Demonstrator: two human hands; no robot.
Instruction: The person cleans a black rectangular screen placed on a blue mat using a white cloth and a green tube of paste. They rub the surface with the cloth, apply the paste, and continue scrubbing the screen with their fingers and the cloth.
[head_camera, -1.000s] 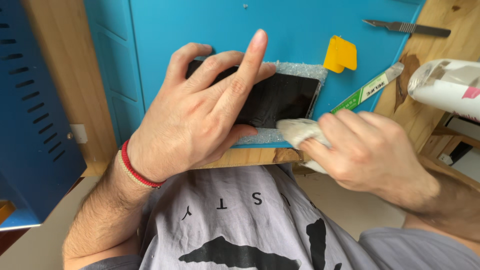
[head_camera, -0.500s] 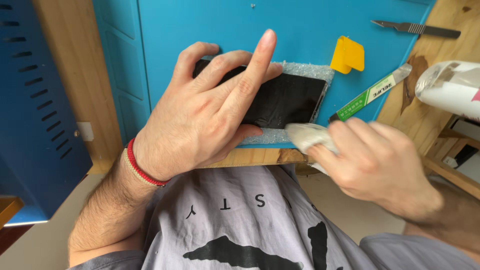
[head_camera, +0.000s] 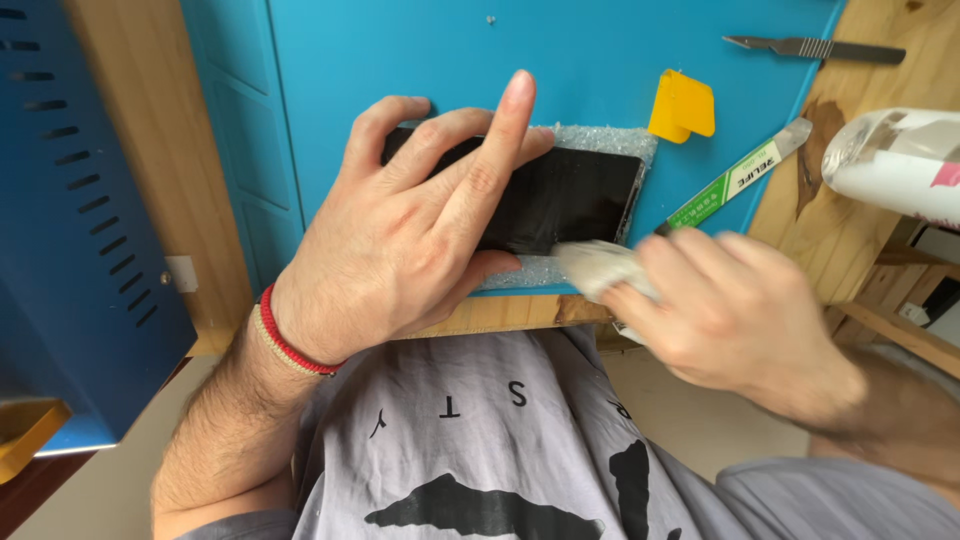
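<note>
Wiping step, I judge: left hand lies flat, open, pinning the dark phone at frame centre; right hand closed on a white cloth at its lower corner; next stroke needs steady pressure

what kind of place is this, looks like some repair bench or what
Most likely a small electronics repair bench. A blue work mat covers a wooden table, with a scalpel and yellow pry tool on it, while the hands wipe a black phone with a cloth.
</note>
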